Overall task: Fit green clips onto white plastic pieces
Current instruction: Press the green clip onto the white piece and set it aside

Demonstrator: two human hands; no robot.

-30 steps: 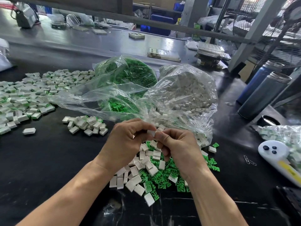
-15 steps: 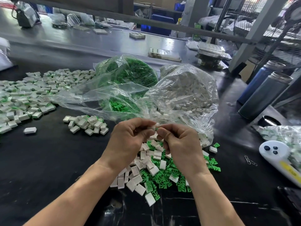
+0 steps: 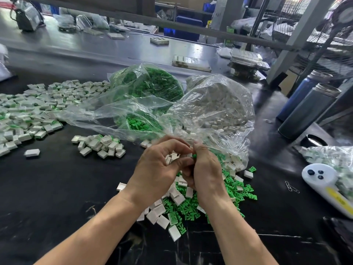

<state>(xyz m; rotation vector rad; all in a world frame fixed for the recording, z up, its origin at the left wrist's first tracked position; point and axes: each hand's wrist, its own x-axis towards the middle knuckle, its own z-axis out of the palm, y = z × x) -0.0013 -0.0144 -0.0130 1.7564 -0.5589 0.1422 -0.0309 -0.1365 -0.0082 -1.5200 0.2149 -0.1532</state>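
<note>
My left hand [image 3: 156, 169] and my right hand [image 3: 205, 169] meet above a loose heap of white plastic pieces [image 3: 162, 217] and green clips [image 3: 236, 190] on the black table. Between the fingertips my left hand pinches a small white piece [image 3: 189, 154], and my right hand pinches a green clip [image 3: 194, 156] pressed against it. Most of both parts is hidden by the fingers. Behind the hands lie a clear bag of green clips [image 3: 149, 85] and a clear bag of white pieces [image 3: 215, 106].
A wide spread of assembled pieces [image 3: 28, 111] covers the left of the table, with a smaller pile [image 3: 99, 144] nearer. Two metal flasks [image 3: 309, 109] stand at the right, a white device [image 3: 321, 178] and another bag [image 3: 332, 155] beside them. Paper clips [image 3: 291, 187] lie near.
Both hands have drawn closer together and the fingers have shifted around the white piece. A bit of green clip now shows at the right fingertips.
</note>
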